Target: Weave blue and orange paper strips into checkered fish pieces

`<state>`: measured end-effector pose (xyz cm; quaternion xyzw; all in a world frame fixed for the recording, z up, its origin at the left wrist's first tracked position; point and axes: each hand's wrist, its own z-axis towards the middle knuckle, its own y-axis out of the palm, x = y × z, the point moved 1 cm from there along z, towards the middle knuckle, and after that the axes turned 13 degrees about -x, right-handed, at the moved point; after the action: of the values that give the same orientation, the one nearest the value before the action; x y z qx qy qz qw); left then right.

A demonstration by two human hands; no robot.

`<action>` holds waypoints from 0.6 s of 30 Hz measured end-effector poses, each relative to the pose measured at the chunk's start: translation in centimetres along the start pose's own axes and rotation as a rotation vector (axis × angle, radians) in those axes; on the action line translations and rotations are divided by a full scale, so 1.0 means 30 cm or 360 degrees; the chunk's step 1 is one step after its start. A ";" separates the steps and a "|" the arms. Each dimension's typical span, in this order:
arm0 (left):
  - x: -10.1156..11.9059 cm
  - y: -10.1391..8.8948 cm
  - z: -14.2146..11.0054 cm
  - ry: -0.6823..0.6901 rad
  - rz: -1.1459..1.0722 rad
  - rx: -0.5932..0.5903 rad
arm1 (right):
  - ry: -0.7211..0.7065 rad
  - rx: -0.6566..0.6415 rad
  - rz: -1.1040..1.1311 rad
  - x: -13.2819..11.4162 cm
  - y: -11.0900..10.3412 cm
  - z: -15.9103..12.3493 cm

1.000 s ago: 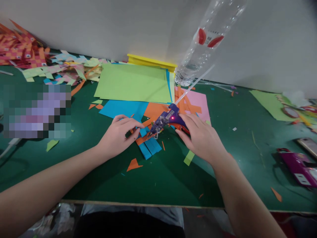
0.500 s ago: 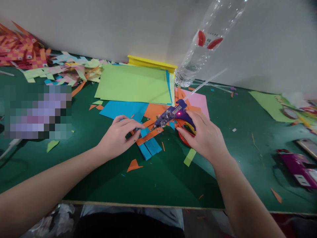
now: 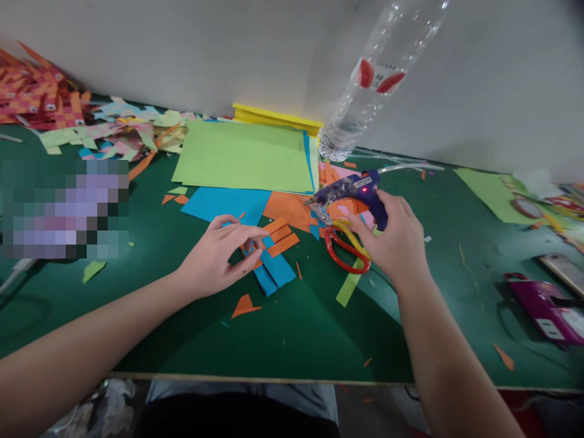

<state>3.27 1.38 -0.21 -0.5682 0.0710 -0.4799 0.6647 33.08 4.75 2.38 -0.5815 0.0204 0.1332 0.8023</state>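
Note:
My right hand [image 3: 395, 243] grips a purple glue gun [image 3: 353, 190] with a red light lit and a clear glue stick out its back, held above the table to the right of the woven strips. Its nozzle points left. My left hand [image 3: 219, 255] rests on a small weave of blue and orange paper strips [image 3: 276, 255], fingertips pressing its left side. Red-and-yellow scissors [image 3: 342, 249] lie just below the glue gun, partly under my right hand.
Green, blue, orange and pink paper sheets [image 3: 246, 158] are stacked behind the weave. A clear plastic bottle [image 3: 369, 85] leans at the wall. Finished woven pieces [image 3: 31, 97] pile at far left. A purple device [image 3: 542, 304] and phone [image 3: 566, 271] lie right. Scraps dot the green mat.
My right hand lifted the glue gun off the strips and carried it up and to the right, uncovering the scissors. My left hand stayed on the weave.

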 end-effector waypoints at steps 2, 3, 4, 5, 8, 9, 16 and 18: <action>0.001 -0.001 0.002 -0.0004 0.0027 0.0001 | 0.0061 -0.0005 0.0004 0.024 0.000 0.009; 0.002 -0.002 0.002 -0.0007 0.0040 0.0001 | 0.0087 -0.0011 0.0003 0.037 -0.001 0.014; 0.004 -0.004 0.001 -0.0011 0.0053 0.0003 | 0.0112 -0.0010 0.0001 0.051 -0.002 0.019; 0.005 -0.006 0.000 -0.0018 0.0065 0.0007 | 0.0137 -0.0006 -0.0001 0.066 -0.002 0.024; 0.006 -0.011 -0.004 -0.0043 0.0096 0.0034 | 0.0241 0.0029 -0.0006 0.121 0.001 0.039; 0.005 -0.012 -0.005 -0.0046 0.0107 0.0041 | 0.0281 0.0039 -0.0008 0.142 0.004 0.043; -0.005 -0.010 -0.010 0.0019 0.0149 0.0007 | 0.0589 -0.0002 -0.0046 0.292 0.040 0.053; -0.005 -0.007 -0.010 0.0053 0.0156 0.0012 | 0.0675 -0.0033 -0.0057 0.324 0.055 0.054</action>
<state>2.87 1.30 -0.20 -0.5534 0.1081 -0.4564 0.6883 41.85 8.60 -0.44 -0.6050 0.1771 -0.0062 0.7763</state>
